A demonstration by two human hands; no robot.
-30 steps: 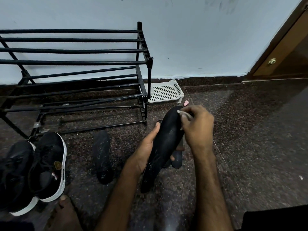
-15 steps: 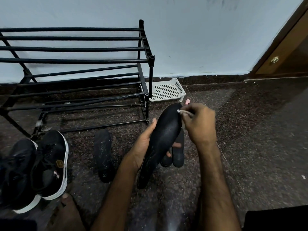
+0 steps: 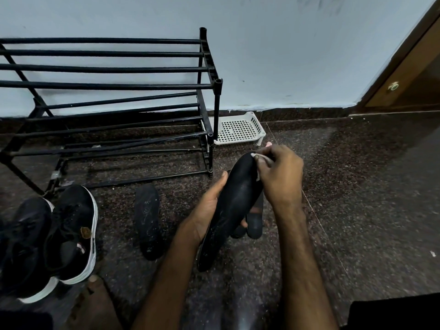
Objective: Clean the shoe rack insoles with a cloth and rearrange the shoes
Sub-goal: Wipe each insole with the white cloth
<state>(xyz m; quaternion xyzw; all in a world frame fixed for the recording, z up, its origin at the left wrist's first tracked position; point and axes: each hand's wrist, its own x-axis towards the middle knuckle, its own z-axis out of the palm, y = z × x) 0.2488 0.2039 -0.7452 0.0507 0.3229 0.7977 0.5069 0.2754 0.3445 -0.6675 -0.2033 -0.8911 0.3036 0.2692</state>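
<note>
The left hand (image 3: 209, 210) curls its grip round the tilted black insole (image 3: 235, 201); the right hand (image 3: 281, 177) pinches a pale cloth (image 3: 260, 157) against its tip.

A home entryway: beyond the fingers (image 3: 277, 155) a black shoe rack (image 3: 107, 86) against a painted wall (image 3: 285, 55), sneakers (image 3: 71, 232) left, wooden door (image 3: 416, 75) right, granite floor (image 3: 357, 186).

left hand (image 3: 206, 210) grips insole (image 3: 234, 201); right hand (image 3: 279, 173) presses cloth (image 3: 262, 158).
</note>
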